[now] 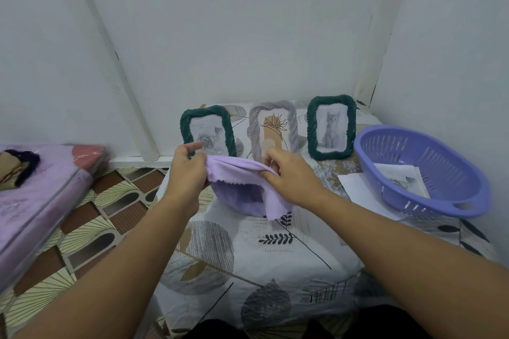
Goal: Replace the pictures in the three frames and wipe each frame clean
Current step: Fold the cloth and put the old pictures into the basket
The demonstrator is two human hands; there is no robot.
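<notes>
The left hand (190, 165) is pinching the left edge of a soft lilac microfibre cloth (242, 190), which is sagging over the leaf-patterned surface (275, 256). The right hand (289, 173) is gripping the cloth's right edge. Behind are standing a dark green woven frame with roses (208, 132), an empty-looking grey twisted frame (274, 129) and a green frame with a cat (331, 126); far right, a lilac plastic basket (424, 170) is holding prints. The cloth looks light and limp, best bunched in one hand; the frames seem stiff but tippable, so steadying each by its rim appears wise.

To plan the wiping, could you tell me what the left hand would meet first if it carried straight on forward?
Probably the dark green rope-textured frame with the rose picture, directly beyond the left hand; depth is uncertain.
</notes>
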